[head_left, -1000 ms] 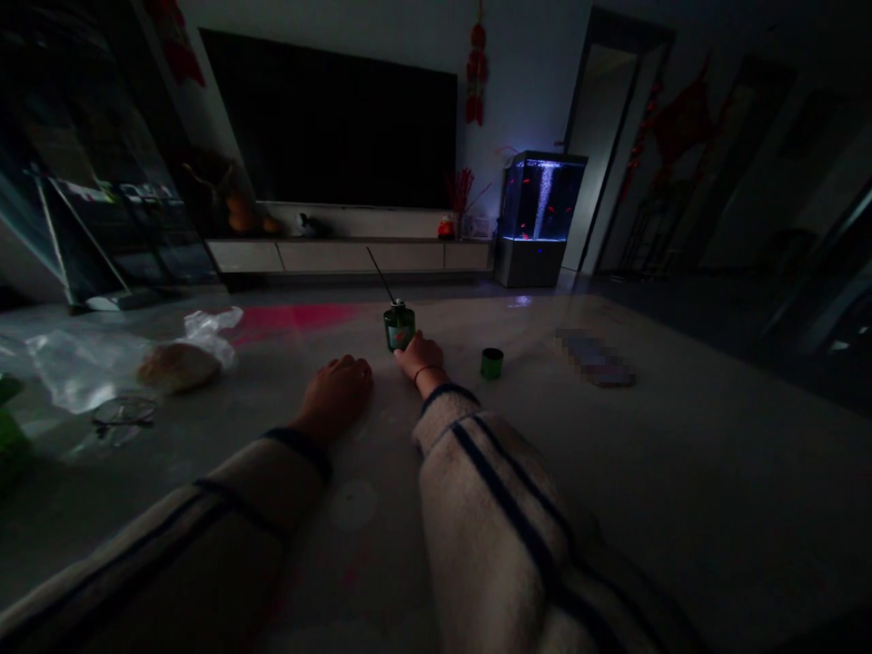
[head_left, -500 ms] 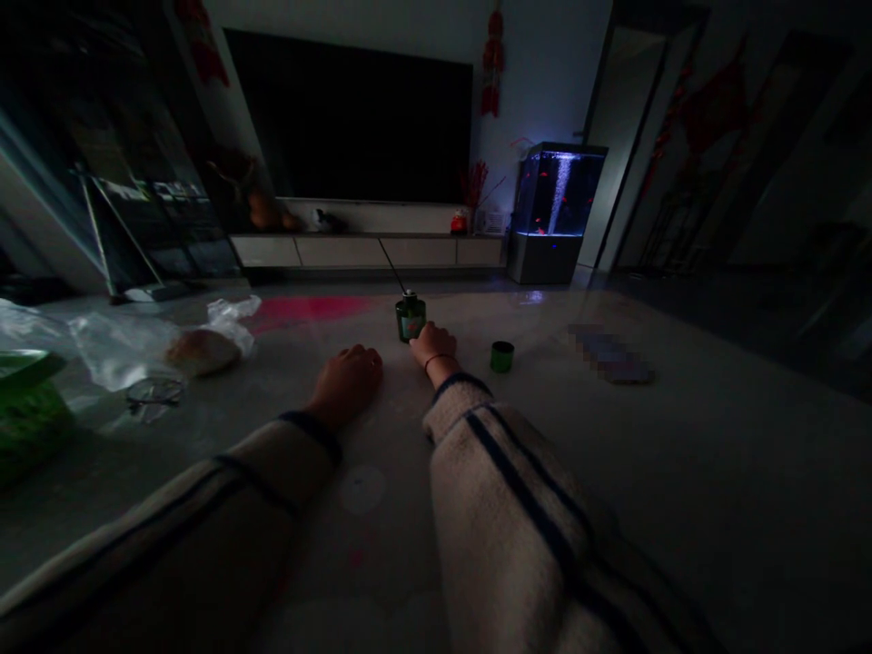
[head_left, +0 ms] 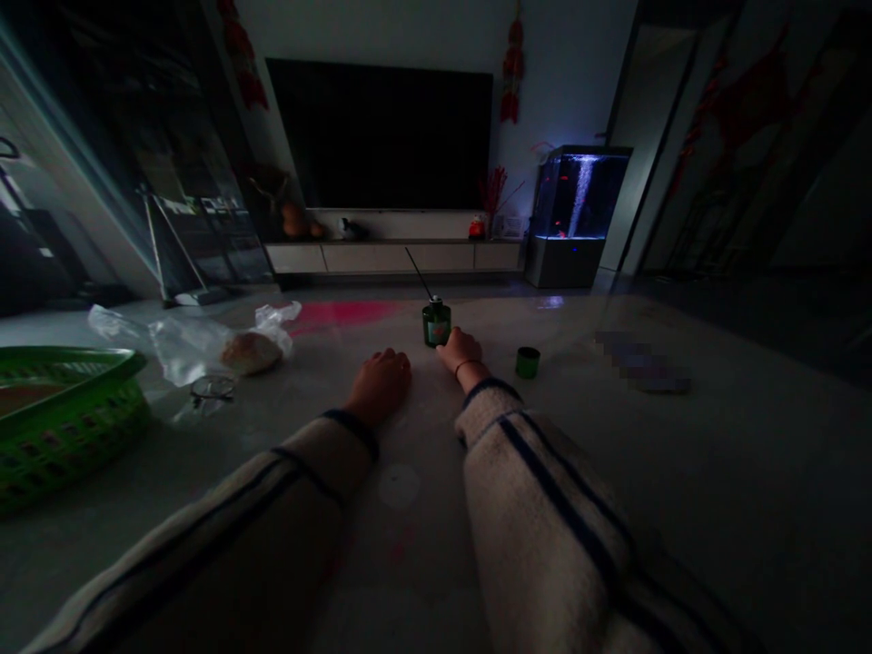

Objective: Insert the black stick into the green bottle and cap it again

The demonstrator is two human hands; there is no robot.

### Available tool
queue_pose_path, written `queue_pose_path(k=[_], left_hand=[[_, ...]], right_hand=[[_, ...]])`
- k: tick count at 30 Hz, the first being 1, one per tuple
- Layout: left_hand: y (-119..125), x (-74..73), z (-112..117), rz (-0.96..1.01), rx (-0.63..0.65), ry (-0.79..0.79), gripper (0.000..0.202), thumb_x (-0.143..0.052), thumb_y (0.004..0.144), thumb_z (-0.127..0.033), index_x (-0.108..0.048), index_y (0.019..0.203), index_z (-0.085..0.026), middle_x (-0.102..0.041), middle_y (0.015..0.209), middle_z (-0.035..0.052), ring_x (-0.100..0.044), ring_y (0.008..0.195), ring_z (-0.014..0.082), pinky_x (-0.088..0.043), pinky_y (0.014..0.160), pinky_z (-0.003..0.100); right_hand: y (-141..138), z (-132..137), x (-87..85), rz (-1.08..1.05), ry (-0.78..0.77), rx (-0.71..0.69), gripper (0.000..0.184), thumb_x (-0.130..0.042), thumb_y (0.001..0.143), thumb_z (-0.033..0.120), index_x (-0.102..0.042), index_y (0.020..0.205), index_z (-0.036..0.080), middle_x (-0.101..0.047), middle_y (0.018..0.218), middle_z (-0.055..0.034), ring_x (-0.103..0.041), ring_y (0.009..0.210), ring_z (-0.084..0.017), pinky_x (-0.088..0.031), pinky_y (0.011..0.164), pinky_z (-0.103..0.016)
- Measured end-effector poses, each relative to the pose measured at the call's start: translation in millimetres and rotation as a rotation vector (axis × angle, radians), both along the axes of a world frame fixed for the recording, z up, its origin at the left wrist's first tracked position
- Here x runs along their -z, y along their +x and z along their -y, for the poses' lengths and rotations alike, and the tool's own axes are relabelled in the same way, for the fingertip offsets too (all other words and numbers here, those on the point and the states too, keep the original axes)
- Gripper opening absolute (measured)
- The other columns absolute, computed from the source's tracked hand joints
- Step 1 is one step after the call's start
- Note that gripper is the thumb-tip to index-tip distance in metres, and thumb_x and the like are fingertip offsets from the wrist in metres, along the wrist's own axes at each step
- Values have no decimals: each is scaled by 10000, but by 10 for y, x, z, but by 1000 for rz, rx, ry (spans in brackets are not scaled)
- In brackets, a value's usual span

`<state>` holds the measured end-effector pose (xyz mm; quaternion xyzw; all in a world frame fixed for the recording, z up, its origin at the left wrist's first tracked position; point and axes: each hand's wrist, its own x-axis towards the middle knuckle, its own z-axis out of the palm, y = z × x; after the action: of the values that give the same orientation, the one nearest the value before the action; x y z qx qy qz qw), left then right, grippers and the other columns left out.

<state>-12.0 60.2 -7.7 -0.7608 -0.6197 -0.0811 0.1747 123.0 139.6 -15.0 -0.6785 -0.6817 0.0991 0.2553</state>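
"Green reed-diffuser bottle (head_left: 437,324), frame centre: which step?"
"Apparently steadying, with right hand (head_left: 461,351) at its base, grasp unclear; left hand (head_left: 381,385) palm-down, contents hidden."
"Next?"
"Likely calls for upright handling."

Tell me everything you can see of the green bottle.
The green bottle is dark, squat and glassy-looking, with a short, pale-ringed neck and a label too dim to read. A thin dark stick slants from its mouth, up and leftward. It stands upright on the pale tabletop. The right hand is at its lower right; its grip is unclear.
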Motion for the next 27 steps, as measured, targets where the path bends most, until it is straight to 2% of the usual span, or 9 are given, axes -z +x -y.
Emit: queue_pose_path(k=[7, 14, 18, 21, 24, 27], left_hand=[[4, 2, -2, -16, -3, -3, 284, -331, 852, -224, -587, 923, -124, -588, 949, 119, -555, 883, 203, -420, 771, 302], [-15, 6, 4, 34, 12, -13, 273, -342, 849, -229, -592, 943, -172, -582, 954, 92, -553, 881, 203, -419, 755, 304], [-44, 31, -14, 39, 21, -7, 279, -338, 846, -227, -593, 949, -182, -579, 951, 88, -550, 883, 205, -416, 751, 305], [-47, 32, -5, 56, 26, -8, 286, -328, 855, -234, -593, 944, -173, -580, 942, 94, -550, 876, 202, -412, 758, 307], [-39, 22, 13, 86, 34, -7, 276, -332, 860, -233, -591, 918, -156, -584, 933, 104, -549, 876, 200, -411, 769, 311], [-35, 9, 29, 110, 20, -3, 268, -330, 860, -218, -580, 909, -135, -592, 925, 119, -554, 869, 199, -416, 762, 309]], right_hand=[[-34, -38, 9, -63, 46, 69, 564, -626, 648, 471, -501, 1084, 134, -612, 1049, -151, -553, 1000, -267, -436, 795, -358], [9, -108, 25, -83, 20, 47, 534, -648, 648, 433, -491, 1079, 160, -611, 1065, -122, -541, 1025, -252, -420, 828, -353], [-12, -56, -13, -112, -7, 42, 536, -655, 649, 392, -479, 1084, 133, -596, 1093, -138, -529, 1044, -261, -408, 841, -340], [-39, -8, -126, -148, -21, 53, 580, -643, 654, 369, -447, 1122, 88, -563, 1129, -178, -538, 1029, -268, -422, 811, -324], [-12, 19, -331, -160, -3, 91, 615, -641, 639, 357, -437, 1136, 60, -533, 1151, -209, -546, 1003, -282, -436, 762, -316], [113, 57, -592, -118, 99, 16, 439, -610, 659, 280, -513, 1045, 95, -591, 1056, -156, -567, 939, -240, -425, 701, -270]])
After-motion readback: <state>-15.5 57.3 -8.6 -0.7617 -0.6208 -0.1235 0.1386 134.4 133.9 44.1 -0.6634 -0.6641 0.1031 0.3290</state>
